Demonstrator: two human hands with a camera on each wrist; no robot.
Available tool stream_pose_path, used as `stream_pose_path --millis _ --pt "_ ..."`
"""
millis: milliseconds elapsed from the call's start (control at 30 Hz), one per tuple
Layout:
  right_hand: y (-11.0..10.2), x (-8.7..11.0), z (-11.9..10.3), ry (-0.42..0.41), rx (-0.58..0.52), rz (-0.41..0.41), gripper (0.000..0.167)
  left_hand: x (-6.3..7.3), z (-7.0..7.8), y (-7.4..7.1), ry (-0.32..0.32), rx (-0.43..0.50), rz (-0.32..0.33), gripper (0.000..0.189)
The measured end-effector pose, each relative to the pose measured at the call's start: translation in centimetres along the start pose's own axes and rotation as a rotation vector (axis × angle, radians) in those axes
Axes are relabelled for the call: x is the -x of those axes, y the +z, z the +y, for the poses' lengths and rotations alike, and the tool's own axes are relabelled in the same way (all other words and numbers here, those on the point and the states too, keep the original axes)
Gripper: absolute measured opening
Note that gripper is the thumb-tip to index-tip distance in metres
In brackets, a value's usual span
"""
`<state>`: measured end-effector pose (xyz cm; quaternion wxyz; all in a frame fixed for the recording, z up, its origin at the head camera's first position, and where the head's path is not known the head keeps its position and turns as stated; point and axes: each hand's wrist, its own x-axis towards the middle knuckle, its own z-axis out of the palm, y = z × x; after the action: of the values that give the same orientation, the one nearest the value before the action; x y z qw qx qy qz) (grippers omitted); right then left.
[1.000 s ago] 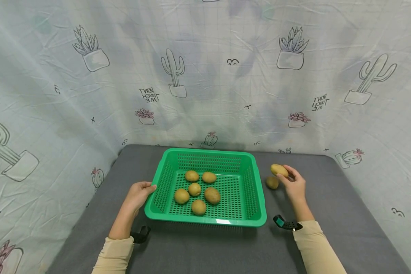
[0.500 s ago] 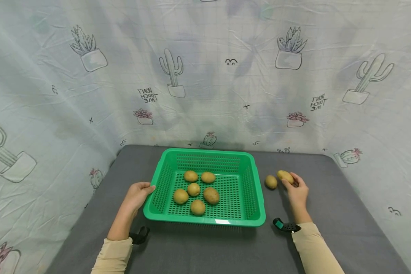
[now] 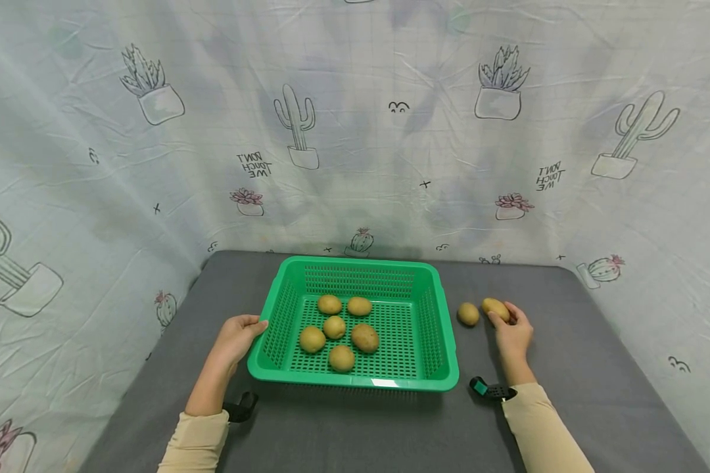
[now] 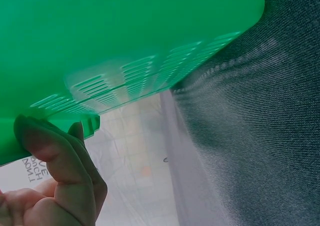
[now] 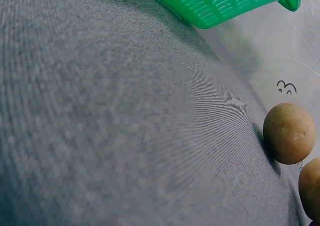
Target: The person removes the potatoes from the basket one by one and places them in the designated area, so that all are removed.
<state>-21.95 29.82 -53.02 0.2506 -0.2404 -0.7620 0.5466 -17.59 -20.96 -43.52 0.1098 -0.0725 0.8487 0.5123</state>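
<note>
My left hand [image 3: 238, 336] grips the left rim of a green plastic basket [image 3: 355, 382], thumb over the rim and fingers beneath it, as the left wrist view also shows. Several potatoes [image 3: 365, 337] lie spread on the basket's slotted floor. To the right of the basket, my right hand [image 3: 513, 332] holds a yellow oblong potato [image 3: 495, 308] between thumb and fingers, low over the table. Just left of it sits a rounder potato [image 3: 468, 314], also seen in the right wrist view as a brown potato [image 5: 289, 134]. In that view the right hand is almost wholly out of frame.
A dark grey cloth covers the table [image 3: 355, 437]. Behind and on both sides hangs a pale curtain [image 3: 355, 144] printed with cacti and potted plants. Black straps are on both wrists, the right wrist strap [image 3: 494, 391] with a green patch.
My right hand has moved slightly right and down with the oblong potato, away from the rounder potato beside the basket. The left hand stays on the basket rim.
</note>
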Motion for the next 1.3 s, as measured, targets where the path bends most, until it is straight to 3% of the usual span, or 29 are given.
stream_pose_path --millis 767,1067,1300 --pt "0.0 0.0 -0.1 -0.032 0.165 -0.016 0.046 0.1 0.2 -0.1 -0.004 0.001 -0.006 0.056" --pt "-0.7 0.2 -0.1 -0.078 0.117 -0.045 0.052 0.0 0.1 -0.1 -0.009 0.010 -0.006 0.056" --pt "-1.0 -0.1 -0.1 -0.016 0.173 -0.112 0.056 0.0 0.2 -0.1 -0.012 0.003 -0.002 0.056"
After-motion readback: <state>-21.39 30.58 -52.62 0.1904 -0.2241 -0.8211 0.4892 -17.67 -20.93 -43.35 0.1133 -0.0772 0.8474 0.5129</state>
